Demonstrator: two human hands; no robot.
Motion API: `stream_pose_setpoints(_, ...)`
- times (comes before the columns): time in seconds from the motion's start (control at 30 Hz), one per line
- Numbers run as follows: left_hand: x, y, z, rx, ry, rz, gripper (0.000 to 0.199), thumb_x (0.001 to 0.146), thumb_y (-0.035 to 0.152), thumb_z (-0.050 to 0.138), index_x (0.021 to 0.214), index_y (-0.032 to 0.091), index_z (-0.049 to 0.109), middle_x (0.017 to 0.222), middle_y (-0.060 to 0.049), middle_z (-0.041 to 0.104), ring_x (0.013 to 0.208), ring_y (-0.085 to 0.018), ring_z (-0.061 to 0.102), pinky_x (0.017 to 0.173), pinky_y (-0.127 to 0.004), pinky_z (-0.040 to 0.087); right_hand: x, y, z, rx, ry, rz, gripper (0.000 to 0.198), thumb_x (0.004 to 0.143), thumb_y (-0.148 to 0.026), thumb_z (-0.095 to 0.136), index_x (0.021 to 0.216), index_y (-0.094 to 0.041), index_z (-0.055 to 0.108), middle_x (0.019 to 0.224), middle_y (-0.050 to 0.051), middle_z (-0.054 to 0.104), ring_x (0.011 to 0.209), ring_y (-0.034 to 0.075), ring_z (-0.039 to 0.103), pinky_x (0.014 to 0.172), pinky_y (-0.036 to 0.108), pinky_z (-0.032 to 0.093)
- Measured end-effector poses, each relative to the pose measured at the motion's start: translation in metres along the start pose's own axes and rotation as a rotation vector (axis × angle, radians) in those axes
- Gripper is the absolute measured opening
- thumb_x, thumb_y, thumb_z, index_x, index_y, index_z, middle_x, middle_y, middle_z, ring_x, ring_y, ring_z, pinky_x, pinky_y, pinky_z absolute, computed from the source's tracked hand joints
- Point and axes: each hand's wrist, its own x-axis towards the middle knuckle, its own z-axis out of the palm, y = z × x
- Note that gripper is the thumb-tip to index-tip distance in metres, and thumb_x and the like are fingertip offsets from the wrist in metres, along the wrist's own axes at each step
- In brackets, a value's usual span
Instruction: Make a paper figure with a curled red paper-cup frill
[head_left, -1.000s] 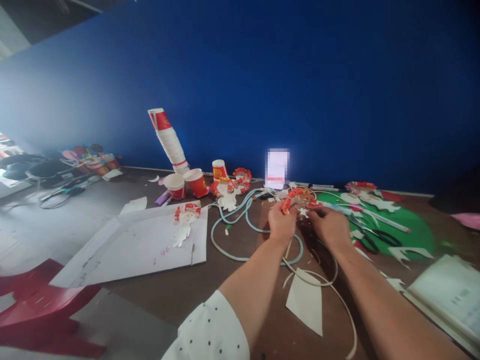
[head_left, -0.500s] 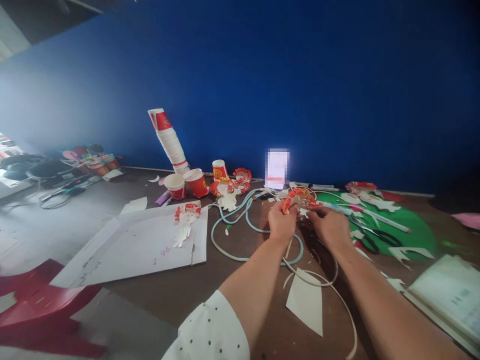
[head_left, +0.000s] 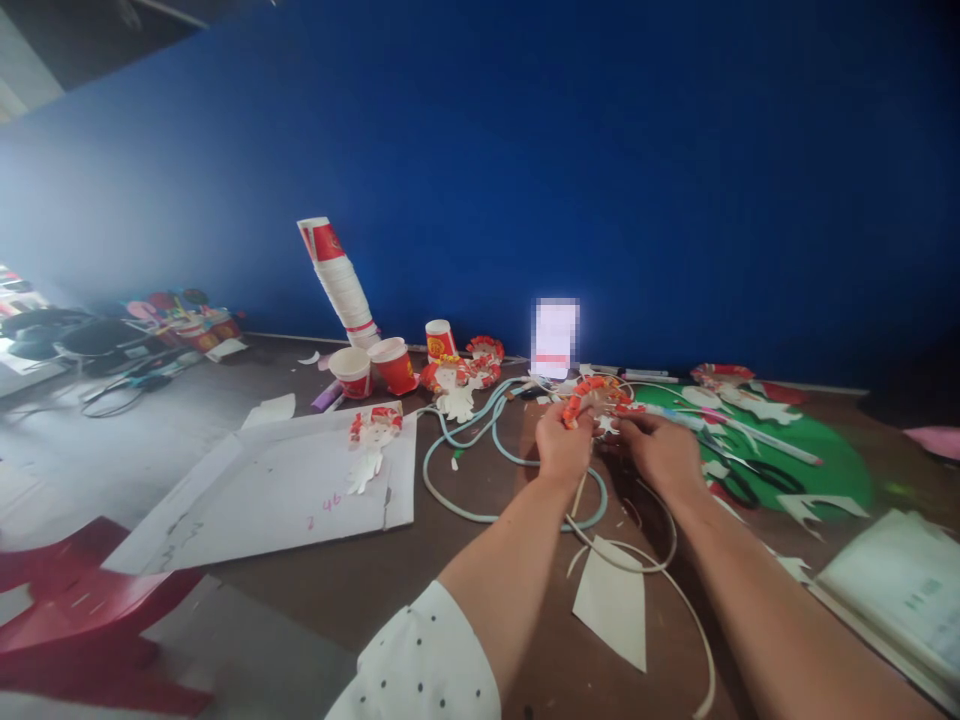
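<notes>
A paper cup figure [head_left: 595,386] with a curled red-orange fringe and white cut-out paper is up in front of me. My left hand [head_left: 562,445] is closed on its left side, thumb and fingers at the fringe. My right hand [head_left: 664,458] is closed in a pinch at the figure's lower right, by the white paper; its fingertips are partly hidden. Below my hands, a pale cord [head_left: 660,568] loops over the brown table [head_left: 450,600], next to a cream paper scrap [head_left: 615,605]. Similar red-fringed figures [head_left: 455,385] stand farther left.
Scissors [head_left: 757,478] and markers lie on a green sheet [head_left: 832,465] at right, near a book [head_left: 892,570]. Red paper cups [head_left: 394,367] and a leaning cup stack [head_left: 343,290] stand at left. A white board [head_left: 277,500] holds another figure. A blue partition [head_left: 480,180] rises behind.
The right-hand fingers have shifted slightly left, closer in against the figure. My left hand keeps its hold, and the things on the table lie as before.
</notes>
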Motion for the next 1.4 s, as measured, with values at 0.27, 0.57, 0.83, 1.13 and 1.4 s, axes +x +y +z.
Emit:
stream_pose_setpoints(0.27,0.008,-0.004,-0.004,-0.037,0.021,0.005,0.01,0.071,0.019,0.063,0.08,0.015,0.061,0.063,0.001,0.061,0.058,-0.014,0.063,0.06,-0.026,0.053,-0.007,-0.009,-0.001,0.401,-0.103,0.141,0.016,0.073,-0.026,0.062,0.085,-0.018,0.07,0.065,0.005,0.07,0.058,0.021,0.067,0.059,0.031,0.053)
stream_pose_setpoints(0.57,0.012,-0.006,-0.006,-0.031,0.029,-0.002,0.01,0.072,0.018,0.062,0.081,0.015,0.061,0.063,0.0,0.06,0.057,-0.015,0.063,0.058,-0.027,0.053,-0.003,-0.004,0.004,0.558,-0.112,0.147,0.011,0.069,-0.027,0.068,0.077,-0.019,0.068,0.07,0.006,0.07,0.065,0.022,0.068,0.055,0.031,0.056)
stream_pose_setpoints(0.83,0.011,-0.003,-0.006,-0.043,0.024,-0.016,0.01,0.073,0.017,0.061,0.083,0.015,0.061,0.065,0.0,0.061,0.058,-0.014,0.063,0.06,-0.026,0.053,-0.005,-0.005,0.003,0.648,-0.127,0.202,0.016,0.063,-0.032,0.074,0.07,-0.021,0.067,0.066,0.005,0.069,0.069,0.024,0.068,0.058,0.033,0.058)
stream_pose_setpoints(1.13,0.006,-0.002,-0.003,-0.042,0.006,-0.021,0.014,0.071,0.016,0.063,0.084,0.014,0.061,0.066,0.0,0.062,0.054,-0.012,0.062,0.055,-0.023,0.051,-0.01,-0.012,0.004,0.723,-0.067,0.26,0.022,0.056,-0.03,0.079,0.067,-0.02,0.062,0.062,0.005,0.068,0.062,0.025,0.068,0.056,0.035,0.058)
stream_pose_setpoints(1.4,0.004,-0.002,-0.003,-0.041,-0.005,-0.011,0.012,0.071,0.017,0.063,0.083,0.015,0.061,0.063,0.001,0.062,0.057,-0.012,0.062,0.06,-0.025,0.052,-0.006,-0.009,0.007,0.78,-0.125,0.239,0.017,0.063,-0.024,0.074,0.077,-0.019,0.065,0.068,0.007,0.071,0.062,0.022,0.069,0.062,0.033,0.059)
